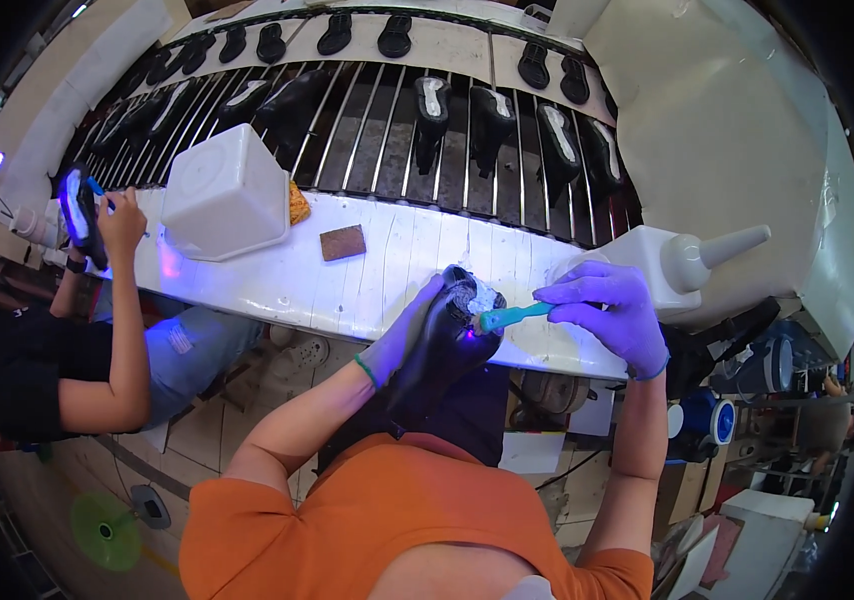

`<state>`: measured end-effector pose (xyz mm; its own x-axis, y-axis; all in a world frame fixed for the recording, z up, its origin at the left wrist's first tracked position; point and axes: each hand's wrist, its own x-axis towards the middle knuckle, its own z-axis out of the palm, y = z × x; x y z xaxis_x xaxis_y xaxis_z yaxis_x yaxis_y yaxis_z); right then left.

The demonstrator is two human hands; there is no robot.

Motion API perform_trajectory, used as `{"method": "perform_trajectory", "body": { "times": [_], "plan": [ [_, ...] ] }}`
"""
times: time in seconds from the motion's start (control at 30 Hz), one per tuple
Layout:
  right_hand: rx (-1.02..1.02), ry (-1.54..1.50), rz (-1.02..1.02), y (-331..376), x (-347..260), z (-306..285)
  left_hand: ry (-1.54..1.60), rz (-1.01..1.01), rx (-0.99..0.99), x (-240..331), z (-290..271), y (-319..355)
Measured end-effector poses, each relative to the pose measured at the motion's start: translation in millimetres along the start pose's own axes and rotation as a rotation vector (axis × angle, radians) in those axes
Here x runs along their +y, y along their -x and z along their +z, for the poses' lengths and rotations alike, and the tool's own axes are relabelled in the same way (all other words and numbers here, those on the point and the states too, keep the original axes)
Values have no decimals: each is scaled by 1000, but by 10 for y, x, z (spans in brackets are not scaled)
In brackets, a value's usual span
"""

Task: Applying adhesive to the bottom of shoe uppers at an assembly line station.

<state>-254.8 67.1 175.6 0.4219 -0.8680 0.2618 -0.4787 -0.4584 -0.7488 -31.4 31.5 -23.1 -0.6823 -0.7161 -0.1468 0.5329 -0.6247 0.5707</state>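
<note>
A black boot (439,365) is tilted over the bench's near edge, its bottom turned up. My gloved left hand (402,338) is closed round its side. Wet-looking whitish stuff (484,297) covers part of that bottom. In my right hand (612,305), also in a pale glove, I pinch a teal-handled brush (519,315). Its head rests against the boot's bottom, at the edge of the whitish patch. Close beyond my right hand lies a white bottle (652,265) with a long nozzle.
Across the white bench (247,290) are a white square container (225,195) and a brown block (343,243). Behind runs a roller conveyor (362,130) bearing several boots, with black soles (395,36) on a ledge beyond. At left, a co-worker's hand (122,220) works on another shoe (80,215).
</note>
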Motion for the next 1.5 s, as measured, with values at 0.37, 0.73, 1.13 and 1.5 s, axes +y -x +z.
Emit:
{"method": "perform_trajectory", "body": {
  "times": [0.37,0.73,1.13,1.5],
  "plan": [
    [-46,12,64,12,9,-21,-80,-52,152,84,-15,-17],
    [-138,-54,128,18,25,-228,-76,-136,193,207,99,62],
    [-230,58,195,41,-56,-242,-127,-181,203,278,265,139],
    [-202,95,165,14,-85,-172,-103,-193,188,252,221,157]
  ]
}}
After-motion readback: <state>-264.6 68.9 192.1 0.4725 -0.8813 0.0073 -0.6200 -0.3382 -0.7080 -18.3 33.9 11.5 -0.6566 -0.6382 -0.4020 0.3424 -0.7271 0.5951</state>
